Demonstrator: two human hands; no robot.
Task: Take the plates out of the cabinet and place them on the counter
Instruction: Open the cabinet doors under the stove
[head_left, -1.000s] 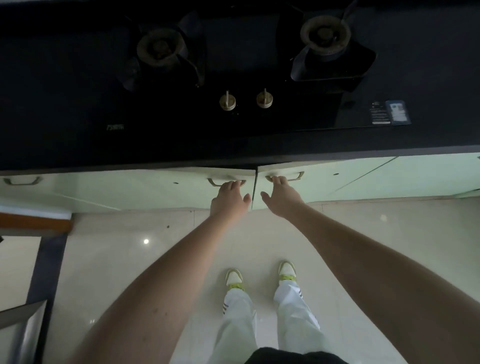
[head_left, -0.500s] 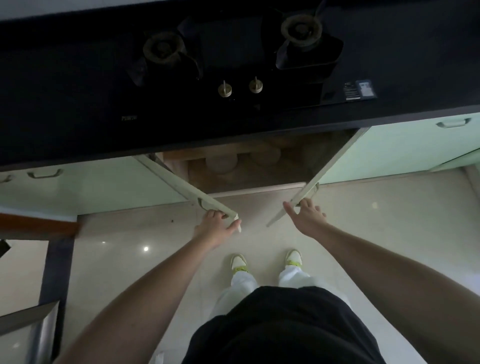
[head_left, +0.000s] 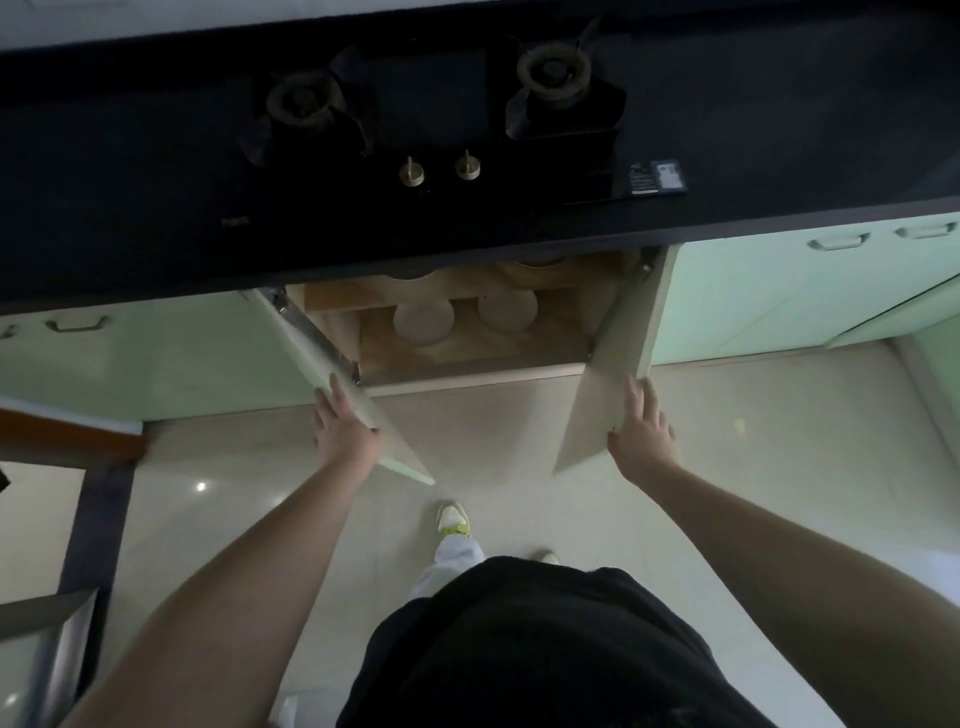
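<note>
The cabinet (head_left: 467, 366) under the black counter (head_left: 779, 130) stands open, both doors swung outward. Two pale round plates (head_left: 423, 319) (head_left: 508, 310) lie side by side on its wooden lower shelf. More round dishes (head_left: 540, 270) show dimly on the shelf above, partly hidden by the counter edge. My left hand (head_left: 343, 431) presses flat against the outer face of the left door (head_left: 400, 452). My right hand (head_left: 641, 431) lies with straight fingers on the outer edge of the right door (head_left: 597, 405).
A gas hob with two burners (head_left: 301, 98) (head_left: 553, 67) and two knobs (head_left: 411, 174) sits in the counter above the cabinet. Pale green cabinet fronts (head_left: 753, 296) run to both sides. A metal frame (head_left: 52, 649) stands at the lower left on the tiled floor.
Both doors went from shut to wide open. My hands left the handles and now lie flat on the doors. The plates inside have come into view.
</note>
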